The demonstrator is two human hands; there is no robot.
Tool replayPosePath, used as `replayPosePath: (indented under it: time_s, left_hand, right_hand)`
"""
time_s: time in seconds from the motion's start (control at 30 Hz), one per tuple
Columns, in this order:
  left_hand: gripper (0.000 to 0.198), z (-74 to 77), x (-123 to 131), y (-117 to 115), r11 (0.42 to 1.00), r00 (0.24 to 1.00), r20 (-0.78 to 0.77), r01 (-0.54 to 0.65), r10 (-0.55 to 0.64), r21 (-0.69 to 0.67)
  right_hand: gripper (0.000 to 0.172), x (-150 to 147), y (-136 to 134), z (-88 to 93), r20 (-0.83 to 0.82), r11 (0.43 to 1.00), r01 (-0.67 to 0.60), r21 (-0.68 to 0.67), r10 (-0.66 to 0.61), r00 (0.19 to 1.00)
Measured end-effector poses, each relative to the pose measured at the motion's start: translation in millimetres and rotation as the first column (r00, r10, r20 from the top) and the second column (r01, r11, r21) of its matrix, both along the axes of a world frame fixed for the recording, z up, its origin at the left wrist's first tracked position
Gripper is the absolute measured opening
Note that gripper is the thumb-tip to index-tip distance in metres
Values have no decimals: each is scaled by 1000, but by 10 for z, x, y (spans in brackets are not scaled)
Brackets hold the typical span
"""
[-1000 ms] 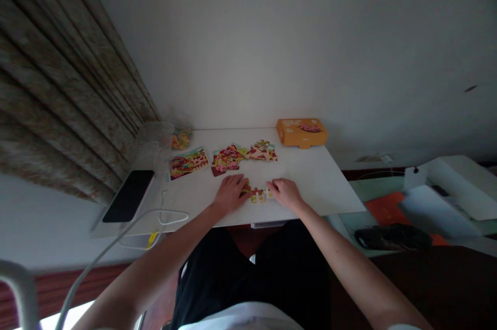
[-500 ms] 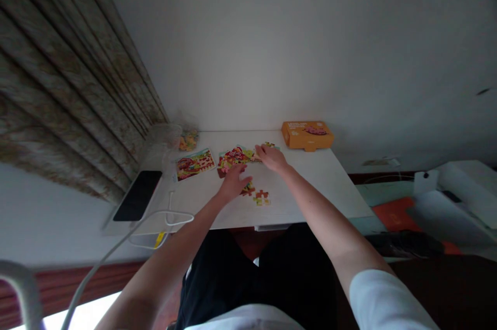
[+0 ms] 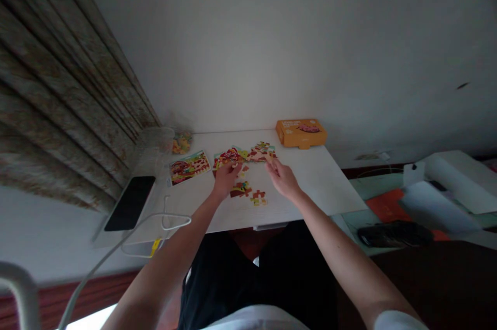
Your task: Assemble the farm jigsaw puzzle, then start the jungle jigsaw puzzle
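A partly joined jigsaw strip [image 3: 248, 154] lies at the middle of the white desk [image 3: 322, 185]. My left hand [image 3: 224, 179] rests at the strip's lower left edge, its fingers curled on a small puzzle piece. My right hand [image 3: 282, 179] lies beside the strip's right end, fingers stretched towards it and holding nothing that I can see. Between the two hands, nearer to me, lie loose puzzle pieces [image 3: 248, 193] in red, brown and yellow.
A picture card [image 3: 189, 166] lies left of the strip and an orange box [image 3: 301, 132] stands at the back right. A clear bag of pieces [image 3: 179, 141], a black phone [image 3: 130, 202] and a white cable [image 3: 166, 221] occupy the left. Curtains hang at the left.
My right hand drew back from the far strip towards me. My left hand moved forward onto the strip's lower left edge. The loose pieces stay where they lay.
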State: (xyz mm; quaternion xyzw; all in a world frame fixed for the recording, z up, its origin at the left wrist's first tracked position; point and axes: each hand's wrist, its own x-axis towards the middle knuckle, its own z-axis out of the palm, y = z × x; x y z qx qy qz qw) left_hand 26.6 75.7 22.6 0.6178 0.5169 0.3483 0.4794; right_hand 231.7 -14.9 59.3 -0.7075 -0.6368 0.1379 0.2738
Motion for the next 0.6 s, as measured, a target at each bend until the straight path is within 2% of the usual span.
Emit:
replayPosePath:
  time_s: [0.07, 0.13, 0.23, 0.33, 0.43, 0.5, 0.6]
  left_hand:
    - [33, -15, -153, 94, 988, 977, -215, 31, 2, 151]
    - [30, -26, -274, 169, 965, 912, -411, 100, 8, 242]
    - [32, -53, -371, 206, 903, 796, -603, 214, 61, 374]
    - [40, -94, -396, 144, 838, 712, -684, 271, 156, 473]
    - [47, -139, -388, 46, 811, 658, -724, 299, 207, 503]
    - [51, -168, -372, -2, 810, 631, -746, 315, 211, 495]
    - [59, -201, -345, -23, 829, 606, -775, 330, 181, 452]
  right_hand:
    - [49, 162, -163, -45, 52, 994, -106, -16, 107, 993]
    - [46, 334, -259, -95, 105, 992, -127, -22, 128, 986]
    - [42, 587, -235, -175, 141, 997, -1, -78, 12, 990]
    - [37, 729, -47, -275, 181, 973, 177, -151, -149, 972]
    - [36, 645, 236, -376, 179, 950, 243, -195, -209, 961]
    - [35, 470, 447, -420, 157, 968, 190, -165, -164, 974]
    - [33, 144, 734, -441, 156, 994, 96, -51, -87, 984]
